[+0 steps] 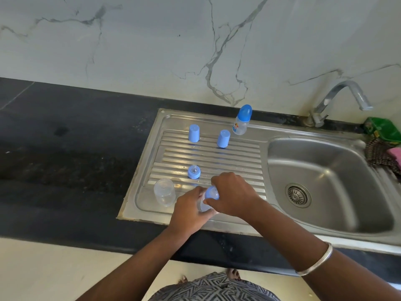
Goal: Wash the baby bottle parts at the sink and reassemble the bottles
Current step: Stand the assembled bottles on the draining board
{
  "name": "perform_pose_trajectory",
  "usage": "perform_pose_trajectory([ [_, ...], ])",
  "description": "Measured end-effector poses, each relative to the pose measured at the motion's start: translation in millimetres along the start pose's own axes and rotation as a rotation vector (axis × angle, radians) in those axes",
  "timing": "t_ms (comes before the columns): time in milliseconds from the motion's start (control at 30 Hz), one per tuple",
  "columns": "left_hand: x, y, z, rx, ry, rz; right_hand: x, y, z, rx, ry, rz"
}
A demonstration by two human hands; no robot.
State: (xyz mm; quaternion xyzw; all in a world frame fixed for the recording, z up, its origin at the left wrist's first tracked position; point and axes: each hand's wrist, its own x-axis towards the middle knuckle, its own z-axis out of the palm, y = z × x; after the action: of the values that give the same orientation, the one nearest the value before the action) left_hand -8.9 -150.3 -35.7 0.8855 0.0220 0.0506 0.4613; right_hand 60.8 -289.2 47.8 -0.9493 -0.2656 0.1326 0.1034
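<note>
My left hand (192,210) grips a clear bottle body (204,207) over the near edge of the steel drainboard (217,158). My right hand (232,195) curls round the blue collar (211,193) on top of that bottle. A second clear bottle body (164,192) stands upside down at the drainboard's near left. A blue collar with its teat (193,171) sits in the middle. Two blue caps (194,133) (223,138) stand at the back. An assembled bottle with a blue cap (242,120) stands on the far rim.
The sink basin (325,183) with its drain lies to the right, under a chrome tap (340,98). A green packet (383,130), a scrubber (378,156) and a pink sponge (396,155) sit at the far right. Black countertop (65,159) stretches left.
</note>
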Motion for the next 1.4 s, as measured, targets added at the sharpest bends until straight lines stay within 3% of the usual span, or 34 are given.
perform_pose_trajectory([
  [167,-3,8,1,-0.084,0.013,-0.123,3,6,1,-0.022,-0.013,-0.094],
  [300,-3,15,1,-0.087,0.004,-0.138,4,8,7,0.037,0.011,-0.082],
  [533,-9,26,6,-0.105,0.081,-0.175,1,16,17,0.038,0.100,-0.193],
  [633,-10,32,7,-0.088,0.117,-0.181,5,25,14,0.066,0.068,-0.271],
  [800,-10,34,9,-0.095,0.134,-0.250,18,50,0,0.405,0.143,-0.215],
  [1067,-10,45,16,-0.080,0.172,-0.357,102,98,-10,0.033,0.398,0.009],
  [1200,-10,49,18,-0.067,0.207,-0.375,137,111,-17,-0.131,0.239,0.103],
  [1400,-13,51,21,-0.096,0.228,-0.403,160,109,-19,-0.083,0.095,-0.001],
])
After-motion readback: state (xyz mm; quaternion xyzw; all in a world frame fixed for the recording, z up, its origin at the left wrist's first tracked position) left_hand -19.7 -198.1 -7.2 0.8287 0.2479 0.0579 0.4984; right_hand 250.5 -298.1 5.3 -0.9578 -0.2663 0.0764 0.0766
